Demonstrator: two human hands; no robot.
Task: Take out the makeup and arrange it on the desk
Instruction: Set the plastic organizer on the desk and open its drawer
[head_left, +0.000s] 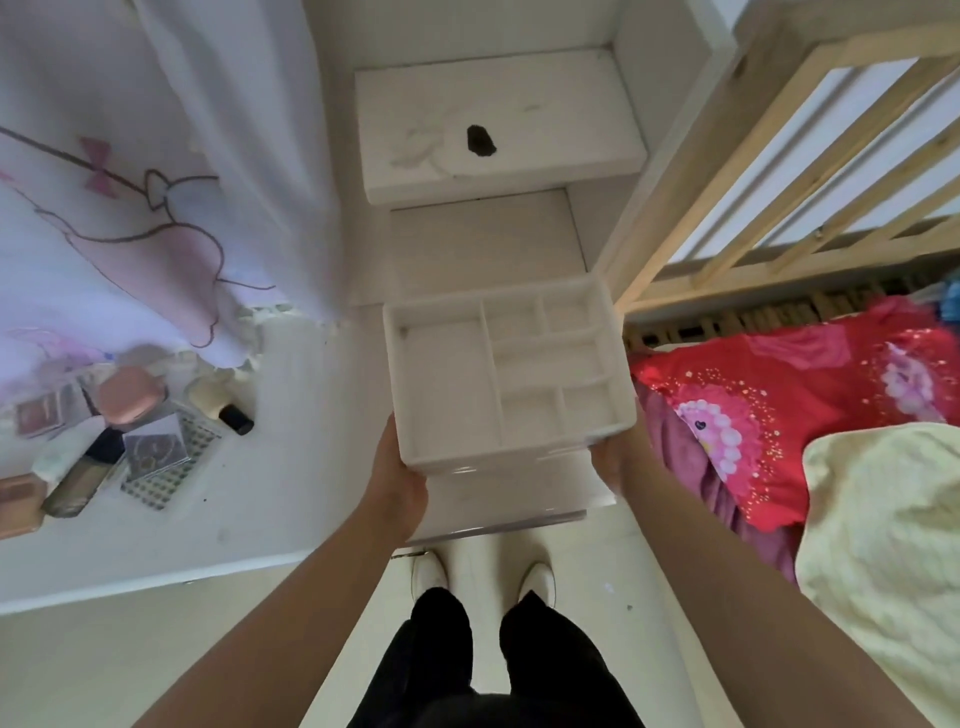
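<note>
Makeup (119, 415) lies spread on the white desk (260, 493) to my left: a pink compact (130, 397), a grey palette (156, 441), a foundation bottle (78, 483) on its side and a small black-capped bottle (223, 405), all close together. Well apart from it, straight in front of me, I hold a white organizer (498, 374) with divided compartments. My left hand (400, 483) grips its left side and my right hand (610, 457) grasps its right side. A printed curtain (156, 208) hangs over the desk, and a red blanket (779, 405) lies on the bed to my right.
</note>
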